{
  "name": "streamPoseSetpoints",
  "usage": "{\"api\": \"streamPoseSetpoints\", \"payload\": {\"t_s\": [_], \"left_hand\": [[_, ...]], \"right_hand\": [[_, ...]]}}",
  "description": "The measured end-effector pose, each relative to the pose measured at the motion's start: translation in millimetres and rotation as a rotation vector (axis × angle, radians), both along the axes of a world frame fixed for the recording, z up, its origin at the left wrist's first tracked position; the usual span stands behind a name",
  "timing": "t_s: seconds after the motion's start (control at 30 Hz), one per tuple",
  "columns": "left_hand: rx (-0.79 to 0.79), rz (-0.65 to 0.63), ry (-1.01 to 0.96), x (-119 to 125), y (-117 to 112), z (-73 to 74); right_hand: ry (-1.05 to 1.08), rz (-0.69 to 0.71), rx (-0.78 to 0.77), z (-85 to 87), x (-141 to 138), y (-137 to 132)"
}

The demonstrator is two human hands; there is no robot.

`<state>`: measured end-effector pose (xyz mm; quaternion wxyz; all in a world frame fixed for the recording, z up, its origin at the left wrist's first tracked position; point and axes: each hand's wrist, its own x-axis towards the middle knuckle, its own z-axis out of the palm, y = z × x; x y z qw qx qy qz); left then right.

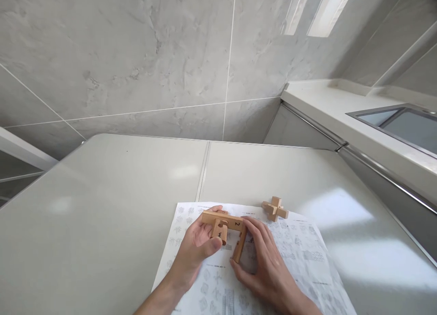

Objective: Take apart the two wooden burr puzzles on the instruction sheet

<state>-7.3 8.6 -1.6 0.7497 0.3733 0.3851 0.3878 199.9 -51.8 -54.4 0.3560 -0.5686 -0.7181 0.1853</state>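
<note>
My left hand [196, 249] is closed around numbered wooden puzzle bars [221, 220], thumb pressed on a short piece marked with a digit. My right hand [264, 260] pinches another wooden bar [240, 247] that hangs down from the end of the long bar, fingers curled along it. Both hands work just above a printed instruction sheet [300, 256] lying on the table. An assembled wooden cross puzzle [275, 208] rests at the sheet's far edge, a little beyond my right hand.
A pale grey folding table [102, 201] with a seam down its middle carries everything. A tiled wall rises behind it. To the right runs a white counter [341, 110] with a sunken sink [403, 121].
</note>
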Motion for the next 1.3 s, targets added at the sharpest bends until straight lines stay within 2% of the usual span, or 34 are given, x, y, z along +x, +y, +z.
{"api": "streamPoseSetpoints", "payload": {"t_s": [0.7, 1.3], "left_hand": [[-0.037, -0.021, 0.017, -0.2, -0.1, -3.5], [-0.048, -0.059, -0.018, 1.8, -4.0, -2.5]], "right_hand": [[-0.075, 0.006, 0.011, -8.9, 3.5, -2.6], [-0.115, 0.149, 0.074, -2.2, -2.0, 1.4]]}}
